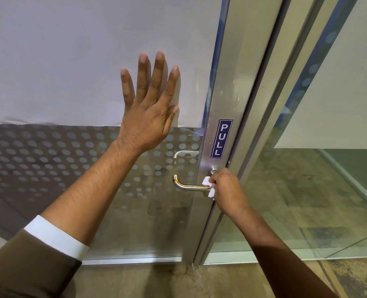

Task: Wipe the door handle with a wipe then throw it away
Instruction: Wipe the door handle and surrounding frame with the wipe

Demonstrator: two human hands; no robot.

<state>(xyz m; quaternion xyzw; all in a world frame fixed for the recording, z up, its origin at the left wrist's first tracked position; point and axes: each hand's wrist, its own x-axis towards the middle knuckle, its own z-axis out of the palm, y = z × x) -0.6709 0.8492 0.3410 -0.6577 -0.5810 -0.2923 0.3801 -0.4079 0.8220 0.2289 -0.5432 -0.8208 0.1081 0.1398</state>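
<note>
A silver lever door handle [187, 186] juts left from the metal door frame [232, 117], just below a blue PULL sticker [221, 138]. My right hand [226, 187] is closed around the handle's base end, with a white wipe [208, 188] pinched between the fingers and the metal. Only small corners of the wipe show. My left hand [150, 106] lies flat against the glass door panel [70, 61], fingers spread, above and left of the handle.
The door's lower glass carries a dotted frosted band [49, 155]. A second handle [183, 153] shows through the glass on the far side. A fixed glass panel [318, 190] stands to the right. Brown floor [178, 282] runs along the bottom.
</note>
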